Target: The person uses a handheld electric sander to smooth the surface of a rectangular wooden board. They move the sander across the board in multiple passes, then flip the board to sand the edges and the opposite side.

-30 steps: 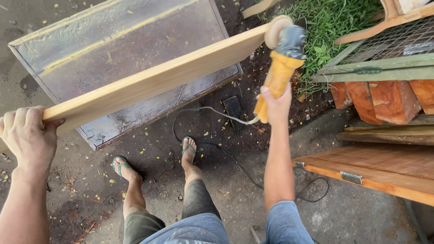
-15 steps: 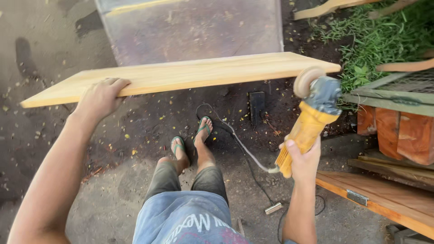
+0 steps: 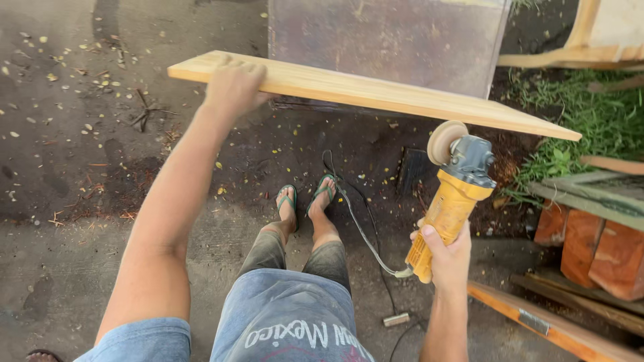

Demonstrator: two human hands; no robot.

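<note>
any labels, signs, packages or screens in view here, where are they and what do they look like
No packages, signs or screens.
Printed lettering on the shirt: bottom centre, pale letters on blue fabric.
Small plate on the orange board: bottom right, grey rectangle, too small to tell more.

Left hand [image 3: 233, 87] outstretched — right hand [image 3: 448, 258] clenched.

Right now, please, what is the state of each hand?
Left hand: closed on the long wooden board, gripping its near edge.
Right hand: closed around the yellow angle grinder, sanding disc just under the board.
</note>
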